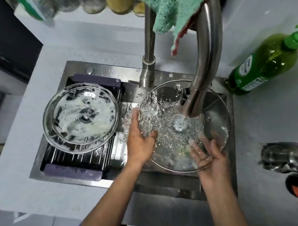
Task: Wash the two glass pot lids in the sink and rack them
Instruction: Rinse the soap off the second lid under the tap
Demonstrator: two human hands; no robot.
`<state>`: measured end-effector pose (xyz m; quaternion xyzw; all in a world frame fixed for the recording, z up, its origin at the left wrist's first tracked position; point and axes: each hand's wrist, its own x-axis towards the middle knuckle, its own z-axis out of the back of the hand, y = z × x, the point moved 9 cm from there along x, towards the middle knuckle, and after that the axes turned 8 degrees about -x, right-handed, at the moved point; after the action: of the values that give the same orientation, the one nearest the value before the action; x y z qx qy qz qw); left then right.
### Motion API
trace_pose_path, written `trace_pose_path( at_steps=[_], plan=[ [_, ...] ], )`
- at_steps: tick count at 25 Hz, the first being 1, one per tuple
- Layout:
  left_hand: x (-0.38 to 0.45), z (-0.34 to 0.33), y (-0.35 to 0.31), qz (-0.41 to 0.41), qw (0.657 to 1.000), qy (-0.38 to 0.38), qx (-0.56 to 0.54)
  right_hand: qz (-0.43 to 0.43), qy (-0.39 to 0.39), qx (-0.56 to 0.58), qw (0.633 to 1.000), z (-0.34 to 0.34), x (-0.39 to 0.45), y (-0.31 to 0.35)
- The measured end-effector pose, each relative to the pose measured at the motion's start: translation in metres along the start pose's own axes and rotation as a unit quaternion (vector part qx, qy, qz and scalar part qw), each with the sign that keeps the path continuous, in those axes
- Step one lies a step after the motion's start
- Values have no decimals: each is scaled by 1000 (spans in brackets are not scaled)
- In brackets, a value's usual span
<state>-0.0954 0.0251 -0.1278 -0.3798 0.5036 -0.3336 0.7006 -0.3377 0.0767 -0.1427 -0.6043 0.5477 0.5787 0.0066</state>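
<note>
**One lid under the tap, one still soapy on the rack**

You are about midway, as I judge it. The large lid (213, 121) sits in the sink (156, 190) under the faucet (204, 72), with water pouring onto its centre knob and splashing outward. Your left hand (139, 140) holds the lid's left rim, thumb curled over the edge and the fingers under the glass. Your right hand (206, 155) lies with fingers spread fairly flat on the near rim; whether the thumb hooks under the edge I cannot tell through the water.

The small lid (81, 118) rests on the rack (80, 158) across the sink's left half, inner side up, smeared with white suds. It probably needs a rinse before it counts as done. So what is left: finish rinsing the large lid, rinse the small one, and set both to drain.

Both lids are clear round glass domes with thin metal rims, slick when wet and soapy, so grip the rim rather than the glass face. The rack is a row of thin metal bars between dark purple end pieces. The sink is brushed steel, beaded with droplets. A green soap bottle (262, 68) with a pump stands on the pale tabletop (268, 122) at the right, and a fluffy teal cloth (169, 9) hangs over the faucet.
</note>
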Motion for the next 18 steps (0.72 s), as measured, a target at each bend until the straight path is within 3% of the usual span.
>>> trace_pose_path(
  at_steps=[1,2,3,7,10,14,18],
  plan=[
    [0,7,10,65,980,-6,-187,-3,5,12,1000,-1,-3,-6],
    [-1,11,19,122,937,-13,-327,-11,11,37,999,-3,-6,-14],
    [-6,13,26,155,906,-13,-394,-21,20,69,997,-9,-9,-26],
    [-49,-6,25,165,880,65,-441,-75,26,142,987,-24,-27,-71],
    [-31,9,9,151,894,127,-402,-112,66,84,988,-30,-19,-52],
    [-23,26,-5,110,929,73,-347,-81,56,-1,995,-38,9,-17],
    [-55,11,-1,125,909,79,-390,-130,40,59,989,-35,3,-43]
  ],
)
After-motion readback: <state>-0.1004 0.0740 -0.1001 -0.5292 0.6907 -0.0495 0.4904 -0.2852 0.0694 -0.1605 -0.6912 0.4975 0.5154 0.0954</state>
